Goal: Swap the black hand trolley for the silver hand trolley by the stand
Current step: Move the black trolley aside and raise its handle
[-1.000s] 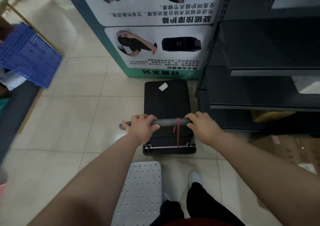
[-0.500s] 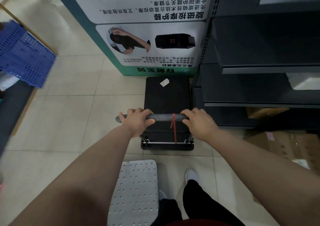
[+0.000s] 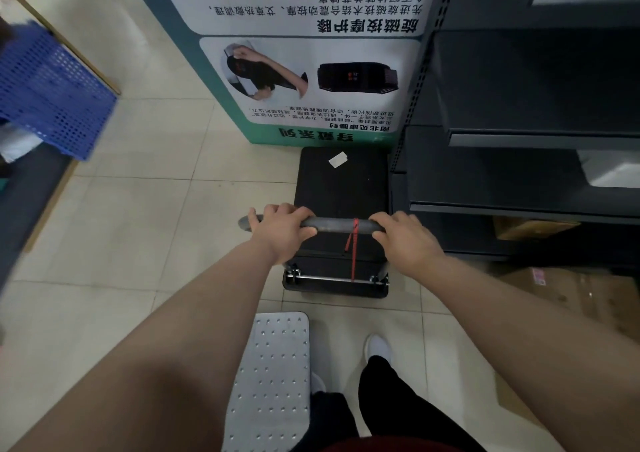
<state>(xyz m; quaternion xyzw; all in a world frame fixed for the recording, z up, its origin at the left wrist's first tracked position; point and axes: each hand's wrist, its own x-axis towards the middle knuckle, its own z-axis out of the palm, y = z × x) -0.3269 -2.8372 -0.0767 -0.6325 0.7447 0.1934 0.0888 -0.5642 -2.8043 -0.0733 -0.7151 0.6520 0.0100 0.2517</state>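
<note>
The black hand trolley [image 3: 341,188] stands on the tiled floor with its front edge against the base of the printed stand [image 3: 304,53]. A white sticker lies on its deck and a red cord hangs from its grey handle bar [image 3: 341,225]. My left hand [image 3: 282,228] grips the left end of the bar and my right hand [image 3: 403,238] grips the right end. The silver hand trolley [image 3: 273,379], a studded metal deck, lies on the floor just behind the black one, beside my left foot.
Dark metal shelving [image 3: 526,112] runs along the right, tight against the black trolley. Flattened cardboard [image 3: 581,299] lies on the floor under it. A blue perforated crate [image 3: 45,95] sits at the left above a dark mat. Open tiled floor [image 3: 156,216] lies left of the trolley.
The view has shifted slightly forward and down. Both hands stay on the handle, and the black trolley still sits against the stand's base.
</note>
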